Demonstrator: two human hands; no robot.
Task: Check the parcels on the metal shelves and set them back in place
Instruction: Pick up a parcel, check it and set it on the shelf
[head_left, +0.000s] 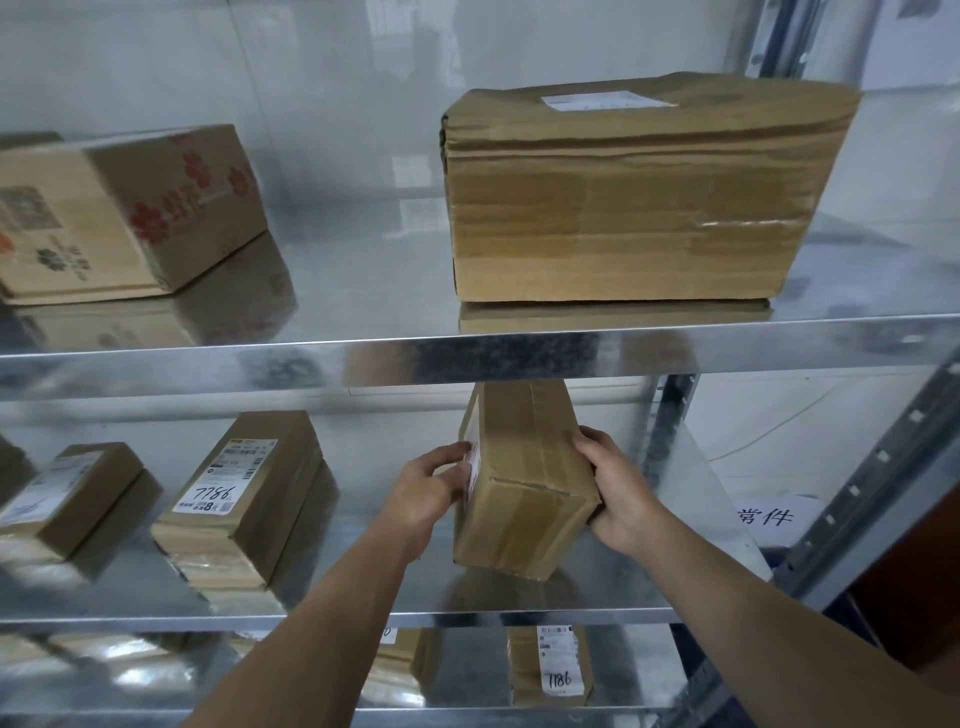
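Observation:
A small taped brown parcel (524, 483) stands tilted on the middle metal shelf (332, 616), with a white label on its left side. My left hand (428, 491) grips its left side over the label. My right hand (618, 488) grips its right side and lower corner. To its left on the same shelf lies a parcel marked 7786 (244, 493) and a smaller labelled parcel (72, 493).
The upper shelf (467, 353) carries a large taped carton (634, 192) on the right and a box with red flower prints (130, 213) on the left. The lower shelf holds another parcel marked 7786 (553, 667). A perforated steel upright (878, 457) stands at the right.

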